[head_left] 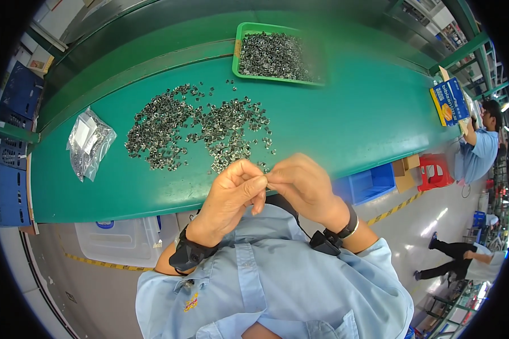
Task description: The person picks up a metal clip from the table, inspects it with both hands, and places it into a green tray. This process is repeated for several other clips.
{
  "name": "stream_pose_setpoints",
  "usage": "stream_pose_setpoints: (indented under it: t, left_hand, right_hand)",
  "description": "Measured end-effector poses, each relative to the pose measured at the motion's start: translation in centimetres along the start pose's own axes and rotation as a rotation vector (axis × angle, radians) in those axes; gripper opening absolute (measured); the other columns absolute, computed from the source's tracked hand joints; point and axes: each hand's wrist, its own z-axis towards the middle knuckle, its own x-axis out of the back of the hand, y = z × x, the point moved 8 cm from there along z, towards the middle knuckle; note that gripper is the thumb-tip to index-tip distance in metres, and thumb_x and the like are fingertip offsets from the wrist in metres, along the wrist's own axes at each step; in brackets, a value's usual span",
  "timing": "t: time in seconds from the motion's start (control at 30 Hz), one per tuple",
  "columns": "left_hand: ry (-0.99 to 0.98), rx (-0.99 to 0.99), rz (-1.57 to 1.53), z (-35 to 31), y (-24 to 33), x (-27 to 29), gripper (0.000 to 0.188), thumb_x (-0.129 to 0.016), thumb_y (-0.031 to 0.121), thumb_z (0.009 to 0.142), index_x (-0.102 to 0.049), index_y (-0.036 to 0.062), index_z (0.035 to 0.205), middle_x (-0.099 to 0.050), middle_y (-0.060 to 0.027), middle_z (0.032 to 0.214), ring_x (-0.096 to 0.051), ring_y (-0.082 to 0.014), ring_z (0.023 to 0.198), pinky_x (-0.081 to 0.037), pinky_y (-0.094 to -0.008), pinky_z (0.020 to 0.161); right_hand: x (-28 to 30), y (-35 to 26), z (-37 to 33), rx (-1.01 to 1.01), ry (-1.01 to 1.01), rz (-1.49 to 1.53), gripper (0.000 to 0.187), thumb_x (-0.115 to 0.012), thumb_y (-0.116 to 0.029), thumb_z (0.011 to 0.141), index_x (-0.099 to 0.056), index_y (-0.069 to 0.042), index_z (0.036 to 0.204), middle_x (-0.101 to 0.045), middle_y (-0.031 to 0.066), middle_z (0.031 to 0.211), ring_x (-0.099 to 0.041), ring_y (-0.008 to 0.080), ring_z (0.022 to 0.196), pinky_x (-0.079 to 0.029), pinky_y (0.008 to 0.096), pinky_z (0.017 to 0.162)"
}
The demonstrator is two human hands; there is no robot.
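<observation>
Close to the bench's front edge, my left hand (234, 189) and my right hand (302, 185) meet, thumbs and fingertips pinched together. Whatever sits between the fingertips is too small and covered to make out. Just beyond them, small dark-and-silver metal parts (229, 127) lie scattered in a loose heap on the green bench top (333, 118). A second, denser heap of the same parts (158, 127) spreads to its left. At the back, a green tray (237, 53) holds many more such pieces; its right side is blurred.
A clear plastic bag (90, 144) of small parts lies on the left of the bench. Below stand a lidded clear bin (119, 243), a blue bin (372, 183) and a red stool (434, 172). A blue carton (451, 101) and a person (481, 147) are at the right.
</observation>
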Motion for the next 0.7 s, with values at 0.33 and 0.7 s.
stream_pose_setpoints:
  t: [0.33,0.7]
  left_hand:
    - [-0.032,0.029,-0.253,-0.1,-0.6,-1.7,0.014,-0.054,0.020,0.093,-0.050,0.0065,0.091,-0.058,-0.0054,0.074,-0.053,-0.0159,0.055,-0.042,-0.0289,0.050]
    - [-0.011,0.010,-0.075,-0.6,0.5,-1.2,0.013,-0.055,0.018,0.092,-0.049,0.0060,0.092,-0.058,-0.0066,0.073,-0.054,-0.0160,0.057,-0.042,-0.0270,0.049]
  right_hand:
    - [0.4,-0.3,-0.4,0.015,0.079,0.171,0.020,-0.067,0.003,0.076,-0.059,-0.006,0.092,-0.061,0.0073,0.083,-0.058,0.0210,0.072,-0.046,0.0305,0.062]
    - [-0.2,-0.4,-0.3,0.045,0.004,0.158,0.019,-0.067,0.002,0.076,-0.058,-0.006,0.092,-0.061,0.0076,0.082,-0.058,0.0209,0.070,-0.046,0.0300,0.060]
